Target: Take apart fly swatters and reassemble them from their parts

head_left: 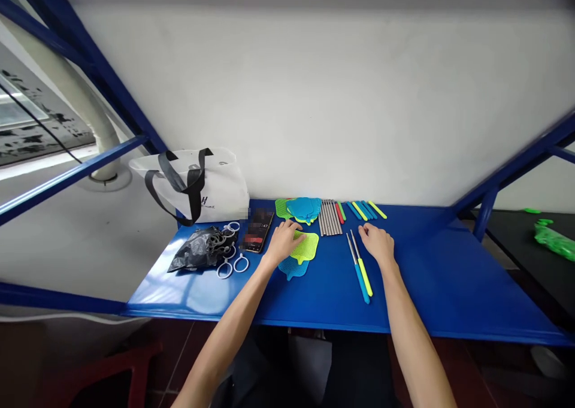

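My left hand [284,241] reaches over a yellow-green mesh fly swatter head [305,247], its fingers apart and the fingertips at the upper edge of the head. Partly under that head lies a blue swatter head [294,268]. My right hand [378,243] rests on the table with loosely bent fingers and nothing visible in them. Just left of it lie two metal rods with handles, one with a blue handle [362,283] and one with a yellow handle [365,277]. Farther back are a pile of blue and green swatter heads [304,207] and a row of bare metal rods [330,217].
Coloured handles [359,210] lie along the wall. To the left are a phone [259,231], a black plastic bag [195,252] with white rings [241,263], and a white tote bag [220,186]. Blue frame bars [487,213] flank the blue table [449,276].
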{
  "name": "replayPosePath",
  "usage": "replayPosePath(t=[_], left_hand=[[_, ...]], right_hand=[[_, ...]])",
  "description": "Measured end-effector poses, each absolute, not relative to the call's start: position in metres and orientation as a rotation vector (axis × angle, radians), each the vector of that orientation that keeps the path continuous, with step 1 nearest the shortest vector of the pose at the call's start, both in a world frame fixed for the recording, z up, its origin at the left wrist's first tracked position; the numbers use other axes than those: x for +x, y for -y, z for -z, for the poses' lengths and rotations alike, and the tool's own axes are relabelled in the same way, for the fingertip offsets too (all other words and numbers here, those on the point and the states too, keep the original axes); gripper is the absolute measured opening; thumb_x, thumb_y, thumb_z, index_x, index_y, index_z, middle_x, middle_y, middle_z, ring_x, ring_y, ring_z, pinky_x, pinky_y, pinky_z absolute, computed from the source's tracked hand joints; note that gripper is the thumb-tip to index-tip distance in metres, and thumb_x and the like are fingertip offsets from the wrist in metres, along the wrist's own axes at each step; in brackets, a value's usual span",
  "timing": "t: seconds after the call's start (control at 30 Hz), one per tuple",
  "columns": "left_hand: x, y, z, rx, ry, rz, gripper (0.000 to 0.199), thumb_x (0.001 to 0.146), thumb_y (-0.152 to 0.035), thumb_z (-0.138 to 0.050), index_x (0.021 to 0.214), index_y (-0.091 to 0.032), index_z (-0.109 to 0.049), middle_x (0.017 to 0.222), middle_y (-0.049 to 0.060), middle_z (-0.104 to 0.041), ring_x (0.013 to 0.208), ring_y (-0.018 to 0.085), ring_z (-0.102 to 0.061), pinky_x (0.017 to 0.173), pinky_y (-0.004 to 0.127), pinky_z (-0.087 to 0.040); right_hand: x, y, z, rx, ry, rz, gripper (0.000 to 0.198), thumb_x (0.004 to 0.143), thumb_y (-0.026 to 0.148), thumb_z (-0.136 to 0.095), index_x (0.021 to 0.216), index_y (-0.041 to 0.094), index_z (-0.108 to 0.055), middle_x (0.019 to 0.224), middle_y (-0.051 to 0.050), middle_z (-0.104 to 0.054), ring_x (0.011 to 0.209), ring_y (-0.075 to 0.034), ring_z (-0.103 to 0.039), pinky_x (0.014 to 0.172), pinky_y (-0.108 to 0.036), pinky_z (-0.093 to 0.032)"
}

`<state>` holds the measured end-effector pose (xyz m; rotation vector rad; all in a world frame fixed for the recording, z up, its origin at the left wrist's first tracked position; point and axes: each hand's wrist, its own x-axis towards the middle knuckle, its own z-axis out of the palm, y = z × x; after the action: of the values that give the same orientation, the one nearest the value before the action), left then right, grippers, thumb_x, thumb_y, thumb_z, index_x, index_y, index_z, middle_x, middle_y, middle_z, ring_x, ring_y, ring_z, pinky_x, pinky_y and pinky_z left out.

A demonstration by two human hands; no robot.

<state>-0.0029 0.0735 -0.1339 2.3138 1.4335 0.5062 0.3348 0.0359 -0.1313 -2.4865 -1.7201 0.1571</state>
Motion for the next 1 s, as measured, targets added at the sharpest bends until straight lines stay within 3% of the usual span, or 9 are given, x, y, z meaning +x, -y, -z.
replayPosePath(t=[0.2, 0.33, 0.5, 0.63, 0.73, 0.87, 1.0], left_hand=[[-0.003, -0.067, 0.127, 2.364, -1.48, -0.367, 0.055, 0.098, -0.062, -0.072, 0.138, -0.024, -0.066, 0.142, 0.015, -0.063, 0.133, 0.04, -0.057, 0.107, 0.052, -0.046], [-0.006, -0.067, 0.123, 2.335, -1.463, -0.278, 0.072, 0.087, -0.067, -0.082, 0.142, -0.026, -0.061, 0.147, 0.017, -0.058, 0.137, 0.042, -0.054, 0.11, 0.055, -0.044], [-0.005, -0.069, 0.124, 2.212, -1.492, -0.301, 0.077, 0.078, -0.06, -0.091, 0.139, -0.024, -0.061, 0.134, 0.018, -0.06, 0.128, 0.043, -0.058, 0.106, 0.053, -0.048], [0.0, -0.067, 0.126, 2.04, -1.358, -0.449, 0.092, 0.073, -0.051, -0.095, 0.152, -0.028, -0.055, 0.137, 0.016, -0.055, 0.115, 0.039, -0.067, 0.099, 0.049, -0.054], [0.004, -0.067, 0.125, 1.926, -1.194, -0.625, 0.102, 0.072, -0.039, -0.096, 0.161, -0.032, -0.048, 0.146, 0.014, -0.054, 0.126, 0.038, -0.066, 0.107, 0.049, -0.054], [0.006, -0.073, 0.123, 1.726, -1.065, -0.904, 0.101, 0.07, -0.032, -0.098, 0.16, -0.026, -0.053, 0.156, 0.014, -0.059, 0.148, 0.04, -0.054, 0.123, 0.051, -0.044], [0.006, -0.077, 0.119, 1.319, -0.969, -0.955, 0.075, 0.066, -0.044, -0.102, 0.13, -0.016, -0.074, 0.124, 0.015, -0.078, 0.114, 0.035, -0.075, 0.098, 0.046, -0.061]], right_hand=[[0.335, -0.032, 0.133, -2.414, 1.737, -0.138, 0.049, 0.116, 0.052, -0.039, 0.092, 0.024, -0.071, 0.089, -0.01, -0.078, 0.083, -0.026, -0.072, 0.067, -0.029, -0.031], [0.333, -0.024, 0.126, -2.354, 1.797, -0.236, 0.054, 0.112, 0.066, -0.043, 0.084, 0.025, -0.066, 0.082, -0.006, -0.075, 0.08, -0.026, -0.071, 0.066, -0.029, -0.031], [0.323, -0.017, 0.111, -2.381, 1.925, -0.414, 0.049, 0.103, 0.073, -0.056, 0.087, 0.026, -0.064, 0.091, -0.005, -0.078, 0.085, -0.027, -0.073, 0.068, -0.03, -0.035], [0.315, -0.015, 0.109, -2.379, 2.04, -0.426, 0.043, 0.109, 0.063, -0.051, 0.09, 0.026, -0.062, 0.097, -0.006, -0.078, 0.089, -0.027, -0.073, 0.069, -0.03, -0.037], [0.313, -0.015, 0.113, -2.369, 2.088, -0.422, 0.043, 0.114, 0.059, -0.041, 0.092, 0.026, -0.058, 0.097, -0.006, -0.078, 0.089, -0.026, -0.074, 0.068, -0.03, -0.036], [0.315, -0.017, 0.117, -2.345, 2.11, -0.4, 0.045, 0.116, 0.057, -0.033, 0.094, 0.026, -0.057, 0.1, -0.008, -0.078, 0.093, -0.027, -0.074, 0.068, -0.03, -0.035], [0.319, -0.019, 0.115, -2.28, 2.033, -0.497, 0.044, 0.116, 0.053, -0.033, 0.088, 0.026, -0.054, 0.092, -0.005, -0.075, 0.085, -0.025, -0.07, 0.068, -0.03, -0.034]])
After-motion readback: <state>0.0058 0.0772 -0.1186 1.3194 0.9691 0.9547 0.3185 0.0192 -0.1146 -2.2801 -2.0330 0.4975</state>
